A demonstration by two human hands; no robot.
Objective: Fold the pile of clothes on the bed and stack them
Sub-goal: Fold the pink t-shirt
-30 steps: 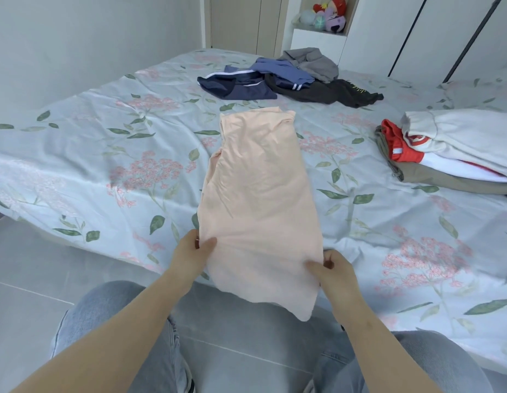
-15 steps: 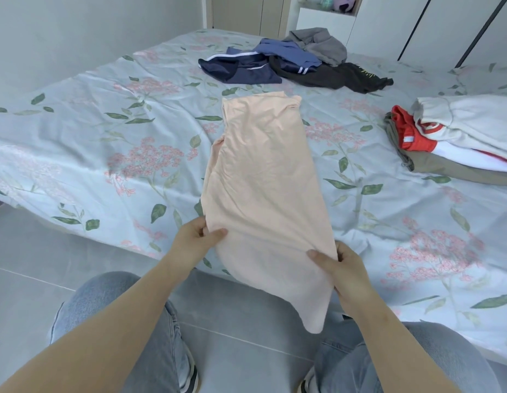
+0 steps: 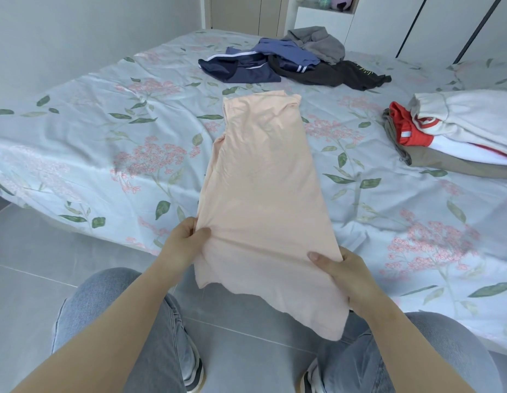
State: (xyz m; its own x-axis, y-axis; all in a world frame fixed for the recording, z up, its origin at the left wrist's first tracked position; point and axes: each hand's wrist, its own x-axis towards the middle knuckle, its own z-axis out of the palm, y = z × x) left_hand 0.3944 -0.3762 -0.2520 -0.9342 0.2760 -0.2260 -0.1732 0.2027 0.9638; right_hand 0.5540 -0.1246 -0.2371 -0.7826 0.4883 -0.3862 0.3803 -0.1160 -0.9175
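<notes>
A peach garment (image 3: 261, 180), folded into a long strip, lies on the floral bed (image 3: 105, 154) with its near end hanging off the bed's edge. My left hand (image 3: 187, 241) pinches its near left edge, thumb on top. My right hand (image 3: 341, 272) grips its near right edge, thumb on the cloth. A pile of unfolded clothes (image 3: 292, 61) in navy, blue, grey and black lies at the far side. A stack of folded clothes (image 3: 456, 134) sits at the right.
Grey tiled floor (image 3: 34, 265) lies below the bed's near edge, with my jeans-clad knees (image 3: 127, 321) and shoes over it. White wardrobe doors (image 3: 416, 21) and a shelf with toys (image 3: 329, 1) stand behind the bed.
Both hands have shifted their hold up along the garment's near end and lifted it slightly. The camera has tilted down.
</notes>
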